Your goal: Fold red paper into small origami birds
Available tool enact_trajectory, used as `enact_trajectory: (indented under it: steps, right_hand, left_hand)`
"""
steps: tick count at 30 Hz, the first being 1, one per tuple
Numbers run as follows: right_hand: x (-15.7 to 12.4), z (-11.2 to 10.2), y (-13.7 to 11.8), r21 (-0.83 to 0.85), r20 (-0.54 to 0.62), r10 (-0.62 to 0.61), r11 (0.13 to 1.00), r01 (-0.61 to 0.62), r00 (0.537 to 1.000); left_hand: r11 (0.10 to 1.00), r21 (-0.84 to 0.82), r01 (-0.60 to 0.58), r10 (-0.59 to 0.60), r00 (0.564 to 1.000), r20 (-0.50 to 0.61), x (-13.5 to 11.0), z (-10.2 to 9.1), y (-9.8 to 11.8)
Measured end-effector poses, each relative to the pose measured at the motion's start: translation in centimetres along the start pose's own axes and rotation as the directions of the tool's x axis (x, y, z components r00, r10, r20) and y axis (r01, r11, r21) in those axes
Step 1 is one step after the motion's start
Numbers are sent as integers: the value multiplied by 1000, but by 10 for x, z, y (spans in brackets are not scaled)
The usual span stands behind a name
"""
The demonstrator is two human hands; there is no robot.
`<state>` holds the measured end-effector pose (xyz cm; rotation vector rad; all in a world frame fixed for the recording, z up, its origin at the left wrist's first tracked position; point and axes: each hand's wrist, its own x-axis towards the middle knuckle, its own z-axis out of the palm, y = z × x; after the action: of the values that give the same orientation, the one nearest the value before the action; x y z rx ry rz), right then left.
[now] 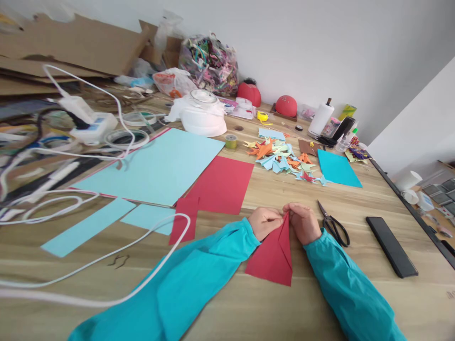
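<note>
Lying left, a light-blue sheet [156, 166] adjoins a red sheet [223, 184]. Rightward, the left hand [263, 222] pinches the far tip of a folded red paper [273, 261] at the table's [245, 312] near side, the right hand [304, 222] gripping it too; scissors [329, 219], then a phone [391, 246], lie right.

A wood-grained bench [220, 308], light brown streaked with darker bands, spreads across the foreground, and a plain pale-grey wall [284, 47] rises behind it, shading darker toward the bench's far right corner, where a whiter wall [419, 109] meets it at an angle. Flattened cardboard [71, 45] is heaped at the bench's far left, while past its dark-trimmed right edge sit white rolls [408, 182] and grey containers [434, 195]. Soft, even light falls across the bench.
</note>
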<state>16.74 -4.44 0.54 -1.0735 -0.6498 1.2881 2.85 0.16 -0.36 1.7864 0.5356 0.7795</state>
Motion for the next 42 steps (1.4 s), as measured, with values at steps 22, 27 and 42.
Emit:
enact_trajectory:
  steps: [22, 27, 42]
  right_hand:
    - [-5, 3, 4, -294, 139, -175, 933, 210, 975]
    - [-5, 3, 5, -246, 135, -152, 952, 182, 979]
    - [7, -9, 1, 103, -56, -23, 994, 29, 998]
  left_hand:
    - [987, -71, 144, -150, 984, -95, 0, -1, 1]
    - [985, -93, 145, -152, 986, -65, 1, -1, 4]
    - [944, -185, 272, -270, 962, 38, 0, -4, 5]
